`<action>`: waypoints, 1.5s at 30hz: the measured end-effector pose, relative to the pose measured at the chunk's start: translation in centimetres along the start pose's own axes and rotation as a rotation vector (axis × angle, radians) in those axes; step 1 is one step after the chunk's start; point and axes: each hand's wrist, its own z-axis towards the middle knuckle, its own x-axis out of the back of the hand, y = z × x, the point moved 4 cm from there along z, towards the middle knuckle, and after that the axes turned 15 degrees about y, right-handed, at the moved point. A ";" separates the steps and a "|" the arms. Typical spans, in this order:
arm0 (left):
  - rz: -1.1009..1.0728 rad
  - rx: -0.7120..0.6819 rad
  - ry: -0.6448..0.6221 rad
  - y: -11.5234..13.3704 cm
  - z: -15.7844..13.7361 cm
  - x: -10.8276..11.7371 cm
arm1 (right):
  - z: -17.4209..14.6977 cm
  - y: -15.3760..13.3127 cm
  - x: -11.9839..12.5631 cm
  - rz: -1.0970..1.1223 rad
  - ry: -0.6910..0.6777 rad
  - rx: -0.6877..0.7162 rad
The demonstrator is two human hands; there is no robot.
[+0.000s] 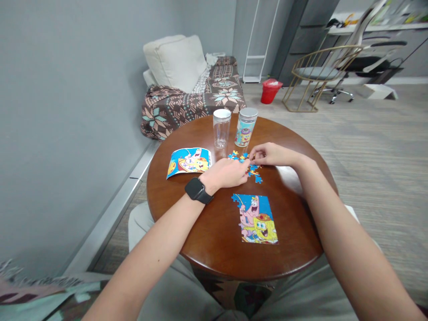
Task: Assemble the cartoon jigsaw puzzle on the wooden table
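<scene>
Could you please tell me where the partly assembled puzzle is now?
In the head view, the partly assembled puzzle lies right of centre on the table, just below the loose pieces.

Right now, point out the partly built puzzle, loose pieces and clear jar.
Partly built puzzle [257, 219]: head view, middle of its joined pieces.
Loose pieces [254, 169]: head view, blue part of the pile.
Clear jar [221, 133]: head view, see-through side wall.

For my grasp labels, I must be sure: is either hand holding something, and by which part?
It cannot be told: the left hand and right hand are at the loose puzzle pieces, but whether either grips one is hidden.
</scene>
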 end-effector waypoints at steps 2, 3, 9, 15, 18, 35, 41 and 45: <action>0.009 -0.003 0.008 0.0 0.0 -0.1 | 0.0 0.0 0.0 0.005 -0.007 0.001; 0.010 -0.006 0.013 0.0 0.0 -0.1 | 0.0 0.0 0.0 0.006 -0.010 0.002; -0.006 -0.004 0.020 -0.1 0.0 -0.2 | 0.1 0.1 -0.1 0.009 -0.010 -0.013; -0.021 -0.005 0.017 -0.3 0.1 -0.5 | 0.0 0.0 0.0 -0.008 0.000 -0.025; -0.023 -0.009 0.024 -0.4 0.1 -0.6 | -0.1 -0.2 0.1 -0.011 -0.005 -0.027; -0.018 0.022 -0.003 -0.4 0.1 -0.4 | -0.1 -0.5 0.2 -0.003 -0.007 -0.033; -0.031 0.021 -0.010 -0.3 0.1 -0.4 | -0.1 -0.5 0.2 -0.010 -0.020 -0.032; -0.033 0.024 -0.024 -0.3 0.1 -0.4 | -0.2 -0.7 0.3 -0.018 -0.013 -0.024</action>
